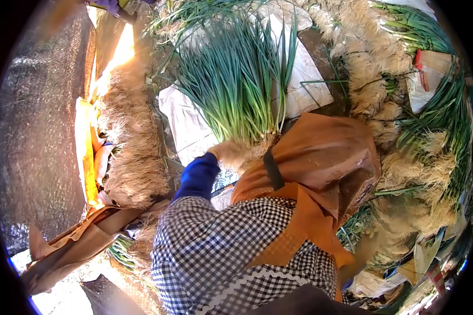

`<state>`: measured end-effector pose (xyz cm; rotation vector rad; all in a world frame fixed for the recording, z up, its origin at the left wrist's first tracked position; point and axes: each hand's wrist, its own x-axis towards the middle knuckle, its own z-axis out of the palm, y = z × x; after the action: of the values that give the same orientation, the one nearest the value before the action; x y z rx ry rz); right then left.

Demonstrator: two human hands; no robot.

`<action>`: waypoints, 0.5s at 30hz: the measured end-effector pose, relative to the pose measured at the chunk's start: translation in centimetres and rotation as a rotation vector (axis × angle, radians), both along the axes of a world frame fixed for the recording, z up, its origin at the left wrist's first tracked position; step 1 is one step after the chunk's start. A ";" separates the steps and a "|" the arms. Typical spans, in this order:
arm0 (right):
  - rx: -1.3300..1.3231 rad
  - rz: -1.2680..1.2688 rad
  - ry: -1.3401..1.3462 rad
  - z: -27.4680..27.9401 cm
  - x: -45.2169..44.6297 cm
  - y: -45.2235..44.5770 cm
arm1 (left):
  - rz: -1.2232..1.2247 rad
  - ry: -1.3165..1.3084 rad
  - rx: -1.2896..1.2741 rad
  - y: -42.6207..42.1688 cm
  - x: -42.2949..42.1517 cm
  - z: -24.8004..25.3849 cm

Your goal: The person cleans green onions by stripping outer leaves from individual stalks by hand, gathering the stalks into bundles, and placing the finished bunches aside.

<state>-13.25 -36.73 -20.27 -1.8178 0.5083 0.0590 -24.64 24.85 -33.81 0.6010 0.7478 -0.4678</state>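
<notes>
A large bunch of green onions [236, 84] lies fanned out on a white sack [186, 121], its leaves pointing away from me and its pale roots towards me. My left arm, in a blue sleeve, reaches to the root end. My left hand [228, 153] is at the roots, its fingers not distinguishable among the tan fibres. At my right side, beside the orange apron strap [294, 236], a blurred tan shape by a bit of blue cloth may be my right hand [358, 258]; its fingers are smeared. A brown apron [315, 157] covers my leg next to the bunch.
Stacked onion bundles with bushy roots [131, 142] line the left side, by a dark mesh screen [42, 131]. More green onions [441, 115] and roots are piled along the right. Another person's hand [125, 14] shows at the top left.
</notes>
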 end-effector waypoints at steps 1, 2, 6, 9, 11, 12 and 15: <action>0.049 -0.003 0.030 0.0 -0.1 0.1 | -0.033 0.054 0.060 -0.8 -0.8 -1.4; 0.096 -0.007 0.062 0.0 -0.2 0.2 | -0.068 0.089 0.145 -1.2 -1.2 -2.7; -0.038 0.062 0.276 -3.9 -2.6 -5.7 | -0.281 0.120 0.608 -2.9 -3.5 -6.3; -0.934 0.732 0.284 -5.9 -5.1 -7.1 | -0.643 -0.231 1.093 -2.9 -3.9 -10.7; -1.163 0.531 0.771 -5.4 -2.9 -5.7 | -0.820 -0.567 1.350 -1.5 -4.6 -12.6; -1.577 0.579 0.165 -5.3 -2.1 -7.2 | -0.806 -0.651 1.318 -0.4 -4.6 -12.9; -1.134 0.226 -0.123 2.5 6.0 -5.1 | -0.018 -0.126 0.935 2.0 -1.8 -13.9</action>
<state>-7.20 -41.80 -17.81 -2.9582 0.2336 -0.2342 -26.41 26.80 -47.69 1.4938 0.8225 -0.0639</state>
